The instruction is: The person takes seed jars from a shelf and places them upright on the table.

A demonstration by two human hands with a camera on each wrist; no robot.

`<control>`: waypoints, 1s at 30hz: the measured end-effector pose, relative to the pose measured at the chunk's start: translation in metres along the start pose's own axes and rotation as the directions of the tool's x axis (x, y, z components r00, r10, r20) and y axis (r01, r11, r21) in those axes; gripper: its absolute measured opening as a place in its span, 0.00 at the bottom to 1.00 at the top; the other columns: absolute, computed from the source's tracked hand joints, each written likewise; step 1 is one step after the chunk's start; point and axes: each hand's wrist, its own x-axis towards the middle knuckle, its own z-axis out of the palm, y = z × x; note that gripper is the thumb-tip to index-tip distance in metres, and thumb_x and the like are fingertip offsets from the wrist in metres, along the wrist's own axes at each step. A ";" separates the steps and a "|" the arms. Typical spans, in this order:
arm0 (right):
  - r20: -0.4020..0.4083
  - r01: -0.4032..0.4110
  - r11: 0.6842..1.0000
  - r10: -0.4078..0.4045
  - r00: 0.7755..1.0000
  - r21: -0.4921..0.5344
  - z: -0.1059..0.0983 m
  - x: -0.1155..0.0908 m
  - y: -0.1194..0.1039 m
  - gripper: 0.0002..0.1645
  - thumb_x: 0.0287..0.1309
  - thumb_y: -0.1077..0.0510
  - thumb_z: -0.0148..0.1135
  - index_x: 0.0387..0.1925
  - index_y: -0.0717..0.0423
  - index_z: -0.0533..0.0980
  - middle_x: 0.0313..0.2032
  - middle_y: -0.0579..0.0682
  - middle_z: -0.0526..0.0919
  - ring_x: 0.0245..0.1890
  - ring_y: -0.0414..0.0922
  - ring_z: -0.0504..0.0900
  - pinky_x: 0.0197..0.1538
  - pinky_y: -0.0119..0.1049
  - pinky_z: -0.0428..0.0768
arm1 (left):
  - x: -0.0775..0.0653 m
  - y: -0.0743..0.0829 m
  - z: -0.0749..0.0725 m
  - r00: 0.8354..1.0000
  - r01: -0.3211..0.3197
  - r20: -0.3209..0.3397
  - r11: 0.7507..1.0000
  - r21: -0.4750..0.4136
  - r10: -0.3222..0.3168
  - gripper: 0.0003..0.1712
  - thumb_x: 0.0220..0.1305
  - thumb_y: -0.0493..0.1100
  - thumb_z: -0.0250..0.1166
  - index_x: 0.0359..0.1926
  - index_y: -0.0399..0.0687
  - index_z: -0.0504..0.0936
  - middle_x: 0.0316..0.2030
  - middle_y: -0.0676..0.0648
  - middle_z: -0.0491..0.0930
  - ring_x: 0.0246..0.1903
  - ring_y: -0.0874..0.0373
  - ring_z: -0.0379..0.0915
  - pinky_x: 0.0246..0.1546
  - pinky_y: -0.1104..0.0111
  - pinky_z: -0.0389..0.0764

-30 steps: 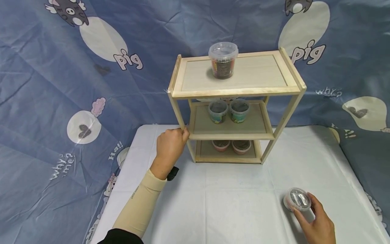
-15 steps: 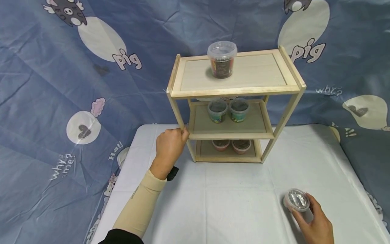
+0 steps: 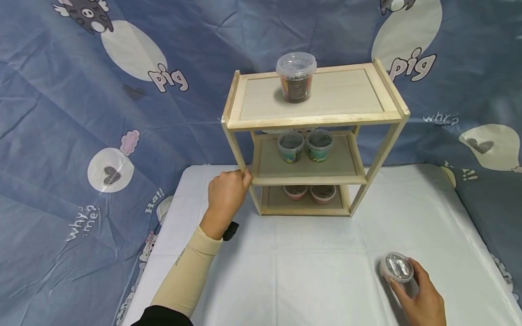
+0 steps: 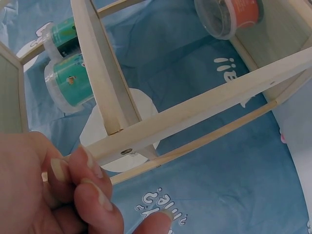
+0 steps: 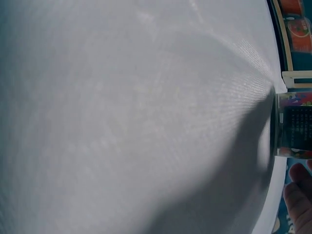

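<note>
My left hand (image 3: 228, 194) grips the left front post of a three-tier wooden shelf (image 3: 314, 182), level with the middle tier. In the left wrist view its fingers (image 4: 97, 202) curl at the pale wooden post. At the right front, my right hand (image 3: 426, 296) holds a small clear tub (image 3: 397, 268) with a shiny lid, thumb on the near side and fingers on the far side. The right wrist view catches only the tub's printed, dark-panelled side (image 5: 297, 126) and some fingertips (image 5: 295, 195) at its right edge.
On the top tier stands a larger clear tub (image 3: 296, 79). Two green-labelled tubs (image 3: 319, 147) sit on the middle tier, and two reddish tubs (image 3: 323, 194) on the bottom one. White cloth (image 3: 310, 271) covers the table; a blue printed curtain (image 3: 195, 104) hangs behind.
The right hand and its tub have shifted very slightly left. The left hand keeps its grip on the post, and the head view has tilted a little.
</note>
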 end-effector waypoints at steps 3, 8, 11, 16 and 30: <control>0.010 -0.013 1.000 0.013 1.000 0.003 -0.001 -0.001 0.000 0.53 0.50 0.63 0.82 0.73 0.66 0.62 0.59 0.76 0.76 0.56 0.75 0.77 0.51 0.65 0.76 | 0.000 0.000 0.000 1.000 -0.005 -0.006 1.000 0.000 0.005 0.33 0.78 0.44 0.56 0.10 0.52 0.63 0.08 0.53 0.57 0.09 0.59 0.54 0.08 0.63 0.58; 0.020 -0.026 1.000 0.026 0.999 0.011 -0.002 -0.002 0.000 0.55 0.49 0.62 0.83 0.74 0.65 0.62 0.59 0.78 0.75 0.57 0.77 0.76 0.51 0.68 0.75 | 0.000 0.000 0.000 1.000 -0.011 -0.011 1.000 -0.007 0.011 0.33 0.78 0.44 0.56 0.10 0.53 0.62 0.08 0.54 0.55 0.09 0.60 0.50 0.08 0.65 0.55; 0.027 -0.021 1.000 0.020 0.999 0.011 -0.002 -0.002 0.001 0.55 0.49 0.63 0.83 0.74 0.65 0.61 0.59 0.79 0.74 0.57 0.78 0.75 0.51 0.70 0.75 | -0.001 0.000 0.000 1.000 -0.009 -0.016 1.000 -0.008 0.009 0.33 0.77 0.43 0.57 0.10 0.53 0.61 0.08 0.55 0.54 0.09 0.60 0.50 0.08 0.65 0.54; 0.030 -0.005 1.000 0.005 1.000 0.010 -0.003 -0.003 0.002 0.55 0.48 0.64 0.82 0.73 0.65 0.61 0.59 0.79 0.75 0.56 0.78 0.76 0.50 0.70 0.75 | -0.001 0.000 0.000 1.000 -0.007 -0.019 1.000 0.001 0.007 0.33 0.77 0.44 0.57 0.10 0.53 0.61 0.08 0.55 0.53 0.09 0.59 0.51 0.08 0.64 0.56; -0.022 0.003 0.995 -0.001 1.000 0.104 0.000 -0.003 0.003 0.71 0.40 0.56 0.88 0.80 0.62 0.54 0.70 0.67 0.70 0.69 0.69 0.68 0.74 0.55 0.57 | 0.000 0.000 -0.001 1.000 -0.005 -0.012 1.000 -0.004 0.005 0.33 0.78 0.44 0.57 0.10 0.52 0.62 0.08 0.55 0.54 0.08 0.59 0.52 0.08 0.64 0.56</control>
